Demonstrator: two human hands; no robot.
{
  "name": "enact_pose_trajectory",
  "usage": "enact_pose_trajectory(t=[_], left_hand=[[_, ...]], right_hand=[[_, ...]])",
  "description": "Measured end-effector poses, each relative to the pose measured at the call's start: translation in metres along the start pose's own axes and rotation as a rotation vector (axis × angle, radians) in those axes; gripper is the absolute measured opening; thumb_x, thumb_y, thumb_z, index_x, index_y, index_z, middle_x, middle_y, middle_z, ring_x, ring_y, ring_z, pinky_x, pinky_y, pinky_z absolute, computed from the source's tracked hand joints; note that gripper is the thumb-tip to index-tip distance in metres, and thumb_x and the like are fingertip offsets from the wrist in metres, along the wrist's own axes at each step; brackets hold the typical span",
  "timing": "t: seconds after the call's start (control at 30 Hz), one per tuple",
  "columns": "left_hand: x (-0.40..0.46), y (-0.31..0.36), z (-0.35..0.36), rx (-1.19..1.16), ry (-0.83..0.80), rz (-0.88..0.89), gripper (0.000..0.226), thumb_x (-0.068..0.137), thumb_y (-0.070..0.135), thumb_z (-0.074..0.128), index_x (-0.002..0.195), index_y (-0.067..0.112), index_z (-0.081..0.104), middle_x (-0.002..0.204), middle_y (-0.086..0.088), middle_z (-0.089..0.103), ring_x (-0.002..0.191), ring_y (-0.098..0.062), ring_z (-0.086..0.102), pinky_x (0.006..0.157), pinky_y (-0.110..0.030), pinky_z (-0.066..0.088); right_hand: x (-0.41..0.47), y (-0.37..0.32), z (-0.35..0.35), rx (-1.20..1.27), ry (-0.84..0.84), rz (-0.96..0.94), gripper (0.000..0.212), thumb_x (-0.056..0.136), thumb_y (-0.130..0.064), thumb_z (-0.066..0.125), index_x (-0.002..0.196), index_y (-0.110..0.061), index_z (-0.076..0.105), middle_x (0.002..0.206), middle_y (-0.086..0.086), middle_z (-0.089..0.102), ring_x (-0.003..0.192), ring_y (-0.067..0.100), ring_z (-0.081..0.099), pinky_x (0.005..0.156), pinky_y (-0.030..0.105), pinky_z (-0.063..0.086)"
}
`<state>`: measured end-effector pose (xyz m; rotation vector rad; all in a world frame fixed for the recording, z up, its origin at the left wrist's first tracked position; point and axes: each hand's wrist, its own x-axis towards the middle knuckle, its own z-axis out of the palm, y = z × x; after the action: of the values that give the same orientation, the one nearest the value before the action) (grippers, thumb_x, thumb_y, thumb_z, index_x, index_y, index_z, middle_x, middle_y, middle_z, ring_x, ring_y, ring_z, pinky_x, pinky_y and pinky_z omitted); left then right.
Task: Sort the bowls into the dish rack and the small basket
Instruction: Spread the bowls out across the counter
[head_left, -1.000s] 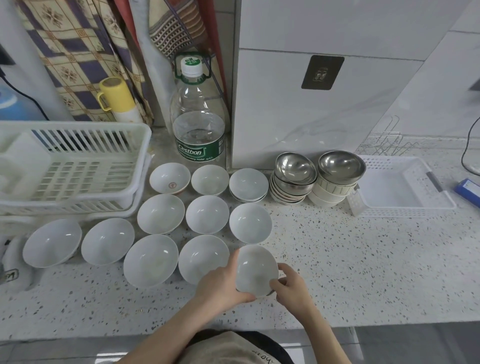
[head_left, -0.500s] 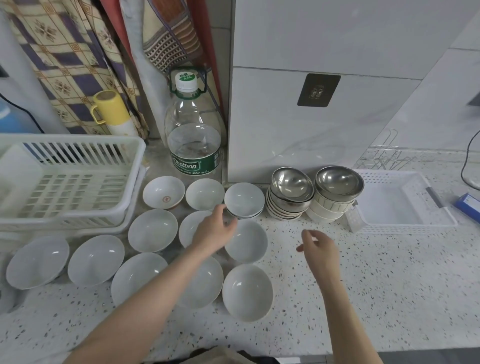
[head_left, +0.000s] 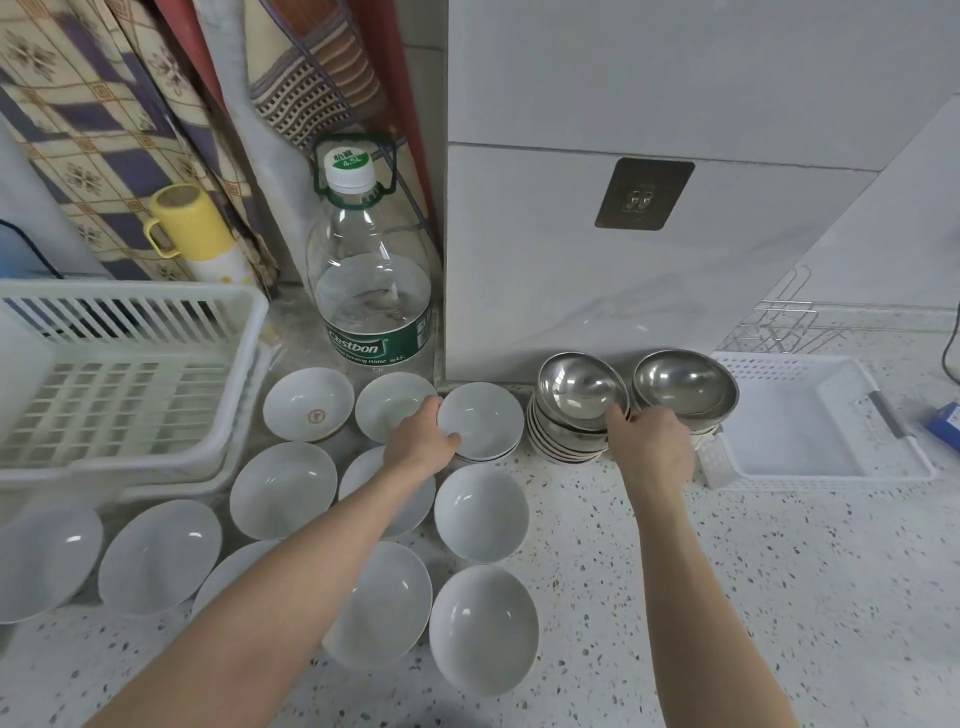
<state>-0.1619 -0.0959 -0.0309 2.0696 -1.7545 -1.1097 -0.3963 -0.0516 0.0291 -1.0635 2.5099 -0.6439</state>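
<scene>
Both arms are now reaching further: my left hand (head_left: 422, 446) is grasping the shallow white ceramic bowl stack (head_left: 480, 422) beside the big clear plastic water bottle (head_left: 371, 291), my right hand (head_left: 652, 446) gripping the steel-topped bowl stack (head_left: 574, 410).

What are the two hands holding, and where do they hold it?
The left hand grips the near-left rim of the small stacked white bowls. The right hand reaches between the two steel-topped bowl stacks; its grip is hidden.

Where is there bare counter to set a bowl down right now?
Free: the speckled counter right of the right forearm, in front of the small white basket, and the front edge below the nearest white bowl. Crowded: between the dish rack, water bottle and steel bowl stacks, bowls sit nearly rim to rim.
</scene>
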Motion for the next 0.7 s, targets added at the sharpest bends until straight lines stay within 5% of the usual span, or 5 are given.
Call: enact_pose_trajectory(t=[0.13,0.27,0.53,0.7], left_hand=[[0.002,0.002,0.002,-0.078,-0.010,-0.006,0.040,0.083,0.018,0.060,0.122,0.027,0.054,0.087,-0.002,0.072,0.079,-0.023,0.072,0.085,-0.038,0.055],[0.006,0.005,0.002,-0.086,0.002,0.019,0.049,0.081,0.012,0.056,0.127,0.029,0.054,0.107,-0.003,0.072,0.091,-0.029,0.071,0.088,-0.042,0.055],[0.007,0.009,-0.004,-0.136,0.013,0.010,0.055,0.082,0.006,0.050,0.130,0.032,0.052,0.106,-0.002,0.072,0.072,-0.024,0.073,0.078,-0.040,0.059],[0.000,0.011,-0.009,-0.157,0.040,0.058,0.054,0.085,0.004,0.049,0.131,0.032,0.050,0.110,-0.005,0.069,0.078,-0.029,0.072,0.077,-0.041,0.059]], right_hand=[[0.008,-0.003,0.001,-0.072,-0.004,-0.025,0.031,0.084,-0.014,0.057,0.058,-0.010,0.040,0.053,0.002,0.036,0.045,0.016,0.029,0.045,0.021,0.024],[0.008,-0.005,0.001,-0.102,-0.005,-0.047,0.029,0.081,-0.008,0.053,0.056,-0.010,0.038,0.051,0.001,0.035,0.044,0.016,0.028,0.045,0.021,0.024],[0.012,-0.006,-0.006,0.000,0.006,-0.152,0.038,0.086,-0.011,0.050,0.052,-0.010,0.033,0.047,0.000,0.027,0.043,0.014,0.021,0.045,0.021,0.018],[0.007,-0.007,-0.010,0.086,0.002,-0.174,0.036,0.086,-0.008,0.049,0.053,-0.009,0.035,0.048,0.001,0.028,0.045,0.015,0.021,0.046,0.022,0.017]])
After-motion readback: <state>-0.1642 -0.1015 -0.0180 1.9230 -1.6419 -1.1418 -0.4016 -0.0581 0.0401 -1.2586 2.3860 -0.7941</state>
